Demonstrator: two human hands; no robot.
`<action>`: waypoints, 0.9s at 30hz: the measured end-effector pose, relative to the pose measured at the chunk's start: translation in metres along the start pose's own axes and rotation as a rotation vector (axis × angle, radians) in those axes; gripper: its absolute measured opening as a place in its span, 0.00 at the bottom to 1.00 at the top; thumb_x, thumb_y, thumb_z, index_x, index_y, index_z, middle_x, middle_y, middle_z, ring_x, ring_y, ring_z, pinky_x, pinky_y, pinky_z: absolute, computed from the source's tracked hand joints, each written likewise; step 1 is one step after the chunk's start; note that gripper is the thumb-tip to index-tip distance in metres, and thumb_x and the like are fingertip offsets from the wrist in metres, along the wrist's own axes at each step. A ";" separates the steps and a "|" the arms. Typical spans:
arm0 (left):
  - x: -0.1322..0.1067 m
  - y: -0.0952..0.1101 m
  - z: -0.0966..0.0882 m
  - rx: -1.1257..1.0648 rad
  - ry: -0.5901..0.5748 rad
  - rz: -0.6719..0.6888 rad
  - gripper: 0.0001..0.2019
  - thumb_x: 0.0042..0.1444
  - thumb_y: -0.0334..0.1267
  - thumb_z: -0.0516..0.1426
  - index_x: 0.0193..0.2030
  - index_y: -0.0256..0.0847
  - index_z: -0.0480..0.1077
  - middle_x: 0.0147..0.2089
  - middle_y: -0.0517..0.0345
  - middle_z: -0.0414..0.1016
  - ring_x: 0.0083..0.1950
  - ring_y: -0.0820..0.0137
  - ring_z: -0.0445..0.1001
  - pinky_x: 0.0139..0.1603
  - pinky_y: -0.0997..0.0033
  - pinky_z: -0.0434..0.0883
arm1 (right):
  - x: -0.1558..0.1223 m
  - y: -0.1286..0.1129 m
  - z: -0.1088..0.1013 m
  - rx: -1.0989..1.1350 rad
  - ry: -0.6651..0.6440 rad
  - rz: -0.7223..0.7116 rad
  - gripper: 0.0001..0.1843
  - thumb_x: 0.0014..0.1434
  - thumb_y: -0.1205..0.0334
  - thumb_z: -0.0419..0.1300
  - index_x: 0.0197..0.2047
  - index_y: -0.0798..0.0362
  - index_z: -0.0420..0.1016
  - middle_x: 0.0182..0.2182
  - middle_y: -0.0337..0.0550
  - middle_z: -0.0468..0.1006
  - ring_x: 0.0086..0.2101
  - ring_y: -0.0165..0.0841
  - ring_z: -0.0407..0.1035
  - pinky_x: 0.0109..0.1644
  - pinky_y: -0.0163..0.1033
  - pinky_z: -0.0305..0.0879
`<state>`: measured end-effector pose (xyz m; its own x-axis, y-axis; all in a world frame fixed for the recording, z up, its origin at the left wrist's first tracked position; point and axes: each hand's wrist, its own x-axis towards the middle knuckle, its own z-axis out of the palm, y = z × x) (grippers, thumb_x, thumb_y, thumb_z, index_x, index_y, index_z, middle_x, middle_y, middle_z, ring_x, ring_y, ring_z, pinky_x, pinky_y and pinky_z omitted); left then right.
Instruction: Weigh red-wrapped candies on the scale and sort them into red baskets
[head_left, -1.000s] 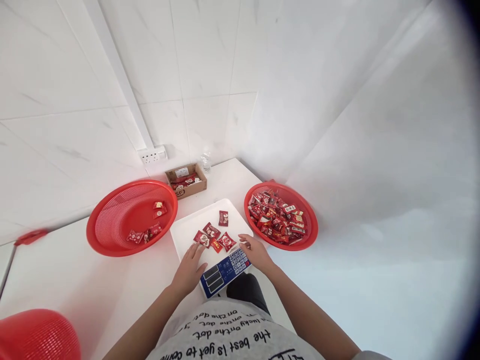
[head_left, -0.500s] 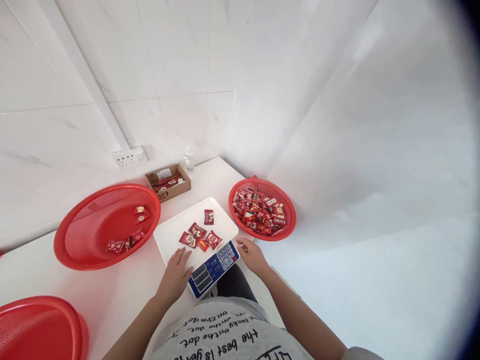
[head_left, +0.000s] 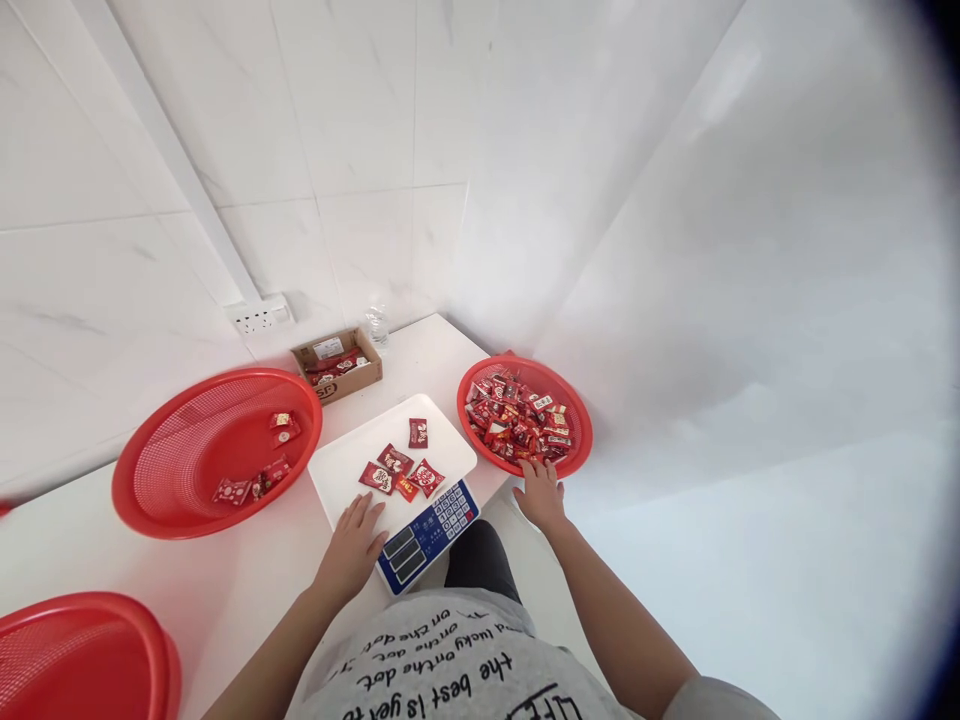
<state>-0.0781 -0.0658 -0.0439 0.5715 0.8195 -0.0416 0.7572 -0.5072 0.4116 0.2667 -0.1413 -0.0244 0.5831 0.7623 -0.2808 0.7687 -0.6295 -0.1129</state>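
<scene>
My left hand [head_left: 354, 543] lies with fingers spread on the near left edge of the white weighing scale [head_left: 341, 462], beside its blue keypad panel [head_left: 427, 537]. Several red snack packets [head_left: 378, 477] rest on the scale's tray, one of them apart toward the back. At the near rim of the right red basket [head_left: 583, 440], my right hand [head_left: 541, 497] reaches in with fingers apart, holding nothing that I can see. Many small red packets [head_left: 514, 412] fill that basket.
On the left stands a larger red basket [head_left: 135, 500] with a few packets in it. Another red basket [head_left: 150, 640] sits at the lower left. Behind the scale are a cardboard box [head_left: 352, 380] of packets and a clear plastic bottle [head_left: 377, 325], near the wall.
My right hand has moved from beside the scale's keypad, rightward to the rim of the full basket, and its fingers have opened. My left hand stays at the scale.
</scene>
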 end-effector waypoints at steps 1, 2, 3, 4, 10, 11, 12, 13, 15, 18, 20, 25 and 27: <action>0.000 0.000 0.000 -0.007 0.007 -0.002 0.20 0.58 0.42 0.47 0.56 0.42 0.63 0.64 0.49 0.58 0.66 0.58 0.54 0.63 0.50 0.55 | 0.002 -0.001 0.000 0.001 0.003 -0.005 0.30 0.57 0.62 0.52 0.63 0.50 0.54 0.62 0.49 0.53 0.63 0.45 0.37 0.59 0.55 0.46; -0.001 0.000 -0.001 -0.014 0.011 -0.005 0.20 0.58 0.42 0.47 0.55 0.42 0.64 0.64 0.49 0.58 0.66 0.57 0.54 0.63 0.50 0.55 | 0.004 -0.002 -0.001 0.002 0.004 -0.013 0.29 0.57 0.61 0.52 0.62 0.51 0.56 0.61 0.50 0.55 0.62 0.45 0.40 0.58 0.53 0.49; -0.001 0.001 -0.001 -0.022 0.010 -0.007 0.19 0.58 0.41 0.47 0.55 0.42 0.64 0.64 0.48 0.58 0.66 0.57 0.54 0.63 0.50 0.55 | 0.007 -0.003 -0.002 0.003 0.004 -0.024 0.28 0.57 0.61 0.52 0.61 0.51 0.57 0.60 0.51 0.58 0.61 0.45 0.43 0.57 0.51 0.50; -0.001 0.001 -0.002 -0.029 0.004 -0.009 0.19 0.58 0.41 0.48 0.55 0.41 0.65 0.65 0.48 0.58 0.66 0.57 0.53 0.63 0.50 0.55 | 0.009 -0.004 -0.003 0.003 0.004 -0.036 0.27 0.57 0.61 0.52 0.60 0.51 0.58 0.58 0.52 0.60 0.60 0.45 0.47 0.56 0.48 0.52; 0.000 0.004 -0.007 -0.059 -0.004 -0.025 0.18 0.56 0.40 0.49 0.54 0.42 0.66 0.64 0.49 0.59 0.65 0.56 0.54 0.63 0.49 0.56 | 0.014 -0.003 -0.006 0.007 0.014 -0.066 0.23 0.57 0.61 0.52 0.56 0.53 0.64 0.53 0.51 0.66 0.54 0.46 0.55 0.53 0.44 0.54; 0.000 0.005 -0.008 -0.050 -0.008 -0.026 0.18 0.57 0.40 0.49 0.54 0.42 0.66 0.64 0.50 0.59 0.65 0.56 0.54 0.63 0.50 0.57 | 0.014 -0.003 -0.005 0.008 0.018 -0.068 0.23 0.57 0.61 0.52 0.57 0.54 0.64 0.53 0.51 0.66 0.54 0.46 0.55 0.53 0.44 0.54; 0.000 0.007 -0.010 -0.037 -0.018 -0.025 0.18 0.57 0.40 0.49 0.54 0.42 0.66 0.64 0.50 0.59 0.65 0.56 0.54 0.63 0.50 0.57 | 0.013 -0.003 -0.005 0.010 0.021 -0.070 0.23 0.57 0.61 0.52 0.57 0.54 0.64 0.53 0.51 0.66 0.54 0.46 0.55 0.53 0.44 0.53; 0.001 0.008 -0.011 -0.022 -0.029 -0.025 0.18 0.57 0.40 0.49 0.54 0.42 0.66 0.64 0.50 0.59 0.66 0.56 0.54 0.63 0.50 0.57 | 0.013 -0.003 -0.005 0.012 0.024 -0.071 0.23 0.58 0.61 0.51 0.57 0.54 0.64 0.53 0.51 0.66 0.54 0.45 0.55 0.53 0.43 0.53; 0.002 0.010 -0.013 0.000 -0.052 -0.028 0.19 0.58 0.40 0.48 0.54 0.42 0.66 0.64 0.50 0.59 0.66 0.56 0.53 0.63 0.51 0.57 | 0.013 -0.003 -0.004 0.014 0.028 -0.072 0.23 0.58 0.61 0.51 0.57 0.54 0.64 0.52 0.50 0.67 0.53 0.45 0.55 0.53 0.43 0.53; 0.002 0.012 -0.017 0.006 -0.077 -0.033 0.19 0.58 0.40 0.48 0.55 0.41 0.66 0.64 0.49 0.58 0.66 0.56 0.53 0.63 0.51 0.57 | 0.013 -0.003 -0.005 0.012 0.031 -0.073 0.23 0.58 0.62 0.52 0.56 0.54 0.65 0.52 0.51 0.67 0.52 0.45 0.56 0.53 0.43 0.53; 0.001 0.012 -0.018 0.003 -0.097 -0.030 0.19 0.58 0.39 0.48 0.54 0.40 0.66 0.65 0.48 0.57 0.66 0.55 0.52 0.63 0.51 0.56 | 0.013 -0.004 -0.005 0.011 0.034 -0.076 0.23 0.58 0.62 0.52 0.56 0.55 0.65 0.51 0.51 0.67 0.52 0.45 0.56 0.53 0.43 0.52; 0.000 0.010 -0.017 0.006 -0.083 0.008 0.17 0.58 0.37 0.48 0.53 0.40 0.66 0.65 0.48 0.57 0.67 0.57 0.51 0.64 0.51 0.54 | 0.014 -0.003 -0.004 0.011 0.037 -0.077 0.22 0.58 0.63 0.51 0.56 0.55 0.65 0.51 0.52 0.67 0.53 0.45 0.56 0.52 0.43 0.52; 0.000 0.009 -0.015 0.007 -0.064 0.010 0.17 0.58 0.37 0.49 0.53 0.40 0.67 0.64 0.48 0.58 0.66 0.56 0.52 0.64 0.51 0.55 | 0.014 -0.002 -0.003 0.012 0.035 -0.081 0.22 0.58 0.63 0.51 0.56 0.54 0.65 0.51 0.52 0.67 0.52 0.45 0.57 0.52 0.43 0.53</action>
<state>-0.0760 -0.0662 -0.0268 0.5980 0.7958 -0.0952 0.7533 -0.5175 0.4058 0.2741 -0.1283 -0.0251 0.5277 0.8156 -0.2371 0.8108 -0.5669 -0.1457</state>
